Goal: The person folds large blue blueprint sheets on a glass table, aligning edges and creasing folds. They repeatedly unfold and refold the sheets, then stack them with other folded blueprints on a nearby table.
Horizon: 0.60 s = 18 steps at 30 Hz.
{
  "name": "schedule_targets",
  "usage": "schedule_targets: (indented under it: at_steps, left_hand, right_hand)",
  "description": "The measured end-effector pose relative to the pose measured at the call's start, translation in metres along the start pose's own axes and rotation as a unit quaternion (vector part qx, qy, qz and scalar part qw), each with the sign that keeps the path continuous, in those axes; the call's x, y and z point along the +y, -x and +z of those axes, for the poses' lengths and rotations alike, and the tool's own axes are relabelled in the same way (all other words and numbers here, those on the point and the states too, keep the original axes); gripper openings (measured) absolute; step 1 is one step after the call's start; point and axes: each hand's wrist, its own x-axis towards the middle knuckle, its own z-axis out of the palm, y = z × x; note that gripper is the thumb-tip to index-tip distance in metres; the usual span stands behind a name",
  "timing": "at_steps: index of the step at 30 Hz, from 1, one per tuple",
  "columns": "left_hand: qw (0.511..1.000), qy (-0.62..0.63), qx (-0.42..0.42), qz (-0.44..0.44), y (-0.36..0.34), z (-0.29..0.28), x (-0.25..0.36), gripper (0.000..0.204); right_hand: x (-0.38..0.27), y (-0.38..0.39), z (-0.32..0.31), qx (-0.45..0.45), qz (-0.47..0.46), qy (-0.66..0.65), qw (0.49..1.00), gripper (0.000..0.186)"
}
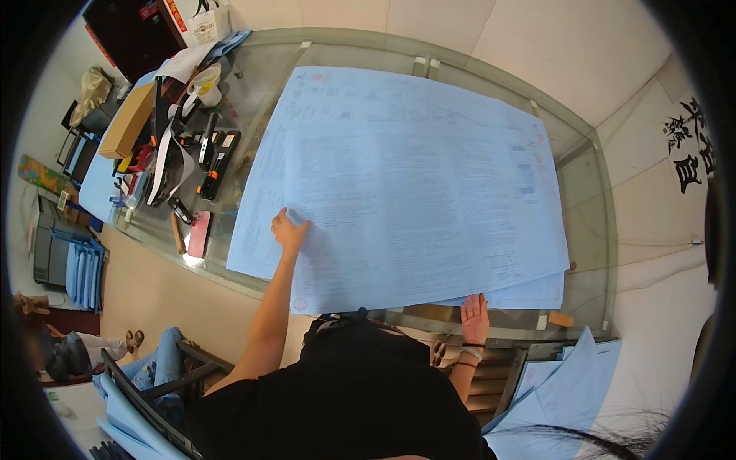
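Large light-blue printed paper sheets, like big drawings, lie stacked on a glass-topped table (590,230). The top sheet (414,207) sits askew over the lower sheets (257,222), which show along its left side and at the near right corner. My left hand (290,231) is at the left edge of the top sheet, fingers bent and closed on that edge. Palm up, my right hand (474,320) reaches to the near edge of the stack with its fingers stretched out. Its fingertips meet the paper edge, and nothing shows in the palm.
At the table's left lie a pink phone (198,234), black-and-orange tools (217,165), a cardboard box (128,123) and a white cup (205,84). More blue sheets (567,387) stand low on the right. A chair (146,395) and a seated person's leg are at lower left.
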Motion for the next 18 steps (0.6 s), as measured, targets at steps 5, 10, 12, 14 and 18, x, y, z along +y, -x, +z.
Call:
schedule_targets:
  at_steps: [5, 10, 12, 14, 18]
  left_hand:
    - [0.995, -0.057, -0.053, -0.056, 0.02, -0.012, 0.044, 0.091]
    - [0.994, 0.102, 0.04, 0.025, -0.005, 0.008, -0.003, 0.079]
    - [0.991, 0.132, -0.012, 0.025, -0.029, 0.002, -0.013, 0.066]
    - [0.988, 0.098, -0.12, -0.003, -0.053, -0.019, -0.015, 0.053]
    - [0.975, 0.139, 0.152, 0.079, -0.073, -0.075, -0.033, 0.047]
  right_hand:
    - [0.019, 0.015, 0.009, -0.011, 0.031, 0.004, 0.999, 0.057]
    - [0.047, 0.008, 0.034, 0.032, 0.075, -0.014, 0.997, 0.051]
    - [0.059, 0.004, 0.041, 0.015, 0.095, 0.025, 0.995, 0.045]
    - [0.074, 0.001, 0.052, -0.032, 0.109, 0.122, 0.986, 0.033]
    - [0.109, 0.0, 0.098, -0.058, 0.134, 0.214, 0.966, 0.022]
